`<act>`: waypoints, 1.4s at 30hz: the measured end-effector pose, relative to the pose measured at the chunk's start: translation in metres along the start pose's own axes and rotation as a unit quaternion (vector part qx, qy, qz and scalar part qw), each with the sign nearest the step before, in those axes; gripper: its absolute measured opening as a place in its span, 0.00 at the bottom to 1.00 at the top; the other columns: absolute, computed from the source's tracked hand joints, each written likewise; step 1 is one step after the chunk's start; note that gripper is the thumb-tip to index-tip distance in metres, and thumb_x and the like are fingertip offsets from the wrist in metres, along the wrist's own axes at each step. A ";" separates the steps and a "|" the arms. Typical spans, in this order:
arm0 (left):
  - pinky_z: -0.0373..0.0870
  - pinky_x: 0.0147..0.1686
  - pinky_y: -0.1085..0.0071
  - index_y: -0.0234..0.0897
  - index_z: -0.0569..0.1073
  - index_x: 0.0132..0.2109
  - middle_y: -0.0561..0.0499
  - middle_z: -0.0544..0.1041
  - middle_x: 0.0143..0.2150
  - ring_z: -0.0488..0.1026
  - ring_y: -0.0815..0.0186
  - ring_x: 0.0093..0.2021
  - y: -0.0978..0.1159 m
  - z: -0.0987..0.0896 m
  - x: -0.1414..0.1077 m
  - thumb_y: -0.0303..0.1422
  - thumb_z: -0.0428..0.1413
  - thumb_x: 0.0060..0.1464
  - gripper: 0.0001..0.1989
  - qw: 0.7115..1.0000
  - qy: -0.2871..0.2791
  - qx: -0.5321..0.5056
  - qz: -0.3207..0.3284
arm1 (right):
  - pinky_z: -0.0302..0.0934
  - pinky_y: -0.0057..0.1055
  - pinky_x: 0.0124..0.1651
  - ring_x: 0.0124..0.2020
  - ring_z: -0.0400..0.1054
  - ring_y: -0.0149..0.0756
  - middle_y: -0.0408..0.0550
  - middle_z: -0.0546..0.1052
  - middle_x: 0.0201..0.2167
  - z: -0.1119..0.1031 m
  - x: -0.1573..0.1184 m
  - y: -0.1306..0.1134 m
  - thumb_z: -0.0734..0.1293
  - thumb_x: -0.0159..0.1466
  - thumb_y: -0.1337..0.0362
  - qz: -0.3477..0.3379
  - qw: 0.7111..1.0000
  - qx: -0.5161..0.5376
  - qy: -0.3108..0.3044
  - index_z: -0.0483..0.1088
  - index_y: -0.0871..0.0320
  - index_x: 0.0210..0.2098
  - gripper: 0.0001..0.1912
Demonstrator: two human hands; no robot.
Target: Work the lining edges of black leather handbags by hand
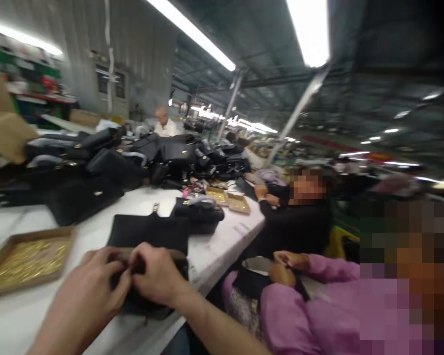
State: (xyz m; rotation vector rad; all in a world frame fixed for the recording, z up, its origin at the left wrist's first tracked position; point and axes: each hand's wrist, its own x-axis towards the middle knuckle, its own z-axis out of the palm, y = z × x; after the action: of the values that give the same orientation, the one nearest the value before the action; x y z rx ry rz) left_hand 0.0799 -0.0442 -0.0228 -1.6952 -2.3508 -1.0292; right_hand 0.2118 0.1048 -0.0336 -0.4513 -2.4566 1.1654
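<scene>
Probably light and pliant, the black bag point(151, 231) takes holding best at its rim point(175, 254), where our left hand point(91, 286) and right hand point(156, 272) pinch it.

Both hands point(91, 283) point(159, 273) together, fingers point(143, 250) apparently curled

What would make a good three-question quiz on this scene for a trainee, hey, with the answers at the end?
1. Multiple choice: what colour are the small pieces in the brown tray at the near left?
A) silver
B) gold
C) black

2. True or false: the wearer's left hand and right hand are both at the same black bag.

3. Short answer: on which side of the wearer is the nearest co-worker's pinkish-purple sleeve?

Key: 1 B; 2 true; 3 the right.
</scene>
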 end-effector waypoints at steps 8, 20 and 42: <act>0.73 0.64 0.42 0.51 0.88 0.46 0.48 0.78 0.64 0.70 0.45 0.67 0.014 -0.023 -0.010 0.26 0.66 0.58 0.14 0.994 -0.067 0.012 -0.086 | 0.62 0.33 0.46 0.38 0.73 0.37 0.40 0.77 0.36 0.002 -0.002 0.001 0.71 0.64 0.74 -0.080 0.996 0.041 -0.009 0.70 0.53 0.39 0.11; 0.69 0.60 0.38 0.49 0.86 0.36 0.52 0.79 0.62 0.70 0.46 0.64 0.013 -0.012 -0.028 0.28 0.67 0.65 0.10 0.995 -0.035 -0.013 -0.096 | 0.68 0.37 0.48 0.41 0.76 0.39 0.44 0.80 0.38 -0.011 -0.006 -0.009 0.66 0.69 0.76 -0.089 0.992 0.011 -0.094 0.73 0.53 0.38 0.11; 0.74 0.75 0.46 0.44 0.78 0.55 0.45 0.69 0.74 0.64 0.52 0.76 0.012 0.003 -0.067 0.29 0.58 0.73 0.08 0.973 0.084 -0.185 -0.107 | 0.68 0.38 0.61 0.55 0.78 0.41 0.43 0.84 0.49 -0.003 -0.003 -0.005 0.69 0.76 0.68 -0.040 0.986 -0.015 -0.163 0.78 0.50 0.49 0.07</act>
State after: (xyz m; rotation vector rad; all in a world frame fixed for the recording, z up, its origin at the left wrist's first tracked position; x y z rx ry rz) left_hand 0.1172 -0.0956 -0.0476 -1.3951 -2.3816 -1.6667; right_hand 0.2149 0.1021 -0.0282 -0.1765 -2.7422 1.2558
